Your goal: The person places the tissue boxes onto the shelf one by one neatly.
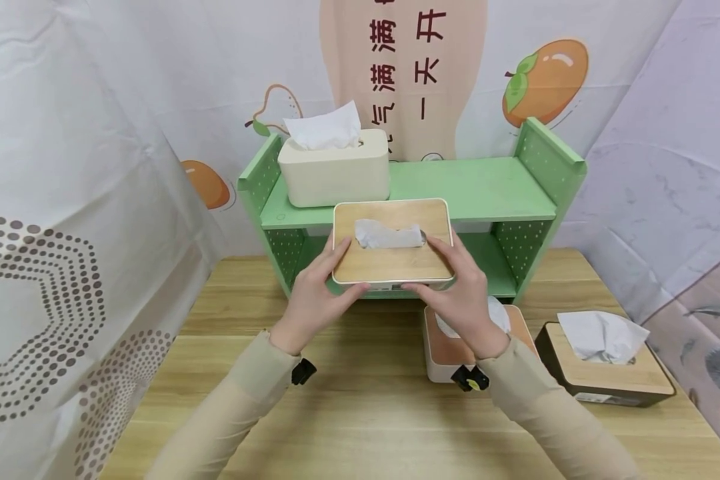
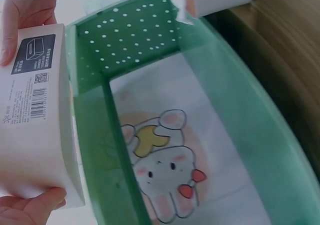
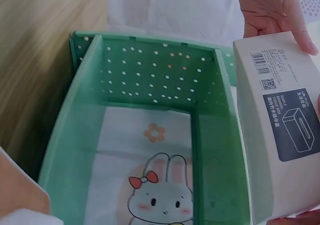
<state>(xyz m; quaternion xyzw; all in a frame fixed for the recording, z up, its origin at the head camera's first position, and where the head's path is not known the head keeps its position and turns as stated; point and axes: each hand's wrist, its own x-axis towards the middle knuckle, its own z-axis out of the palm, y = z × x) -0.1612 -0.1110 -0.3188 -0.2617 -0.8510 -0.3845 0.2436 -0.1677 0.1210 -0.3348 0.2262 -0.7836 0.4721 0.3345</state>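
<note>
A tissue box [image 1: 390,263] with a pale wooden lid, a light body and a white tissue in its slot is held up in front of the green two-tier shelf [image 1: 468,190]. My left hand [image 1: 312,300] grips its left end and my right hand [image 1: 465,297] grips its right end, thumbs at the near side and fingers around the ends. Both wrist views show the box's printed label [image 2: 33,55], with a barcode and a dark panel. On the upper tier at the left stands a cream tissue box [image 1: 336,170] with a tissue sticking up.
Beneath my right forearm, a tissue box with an orange-brown lid [image 1: 441,347] sits on the wooden table [image 1: 360,413]. Farther right is a dark tissue box with a wooden lid [image 1: 612,373]. Patterned white cloth [image 1: 84,167] hangs behind and at the sides.
</note>
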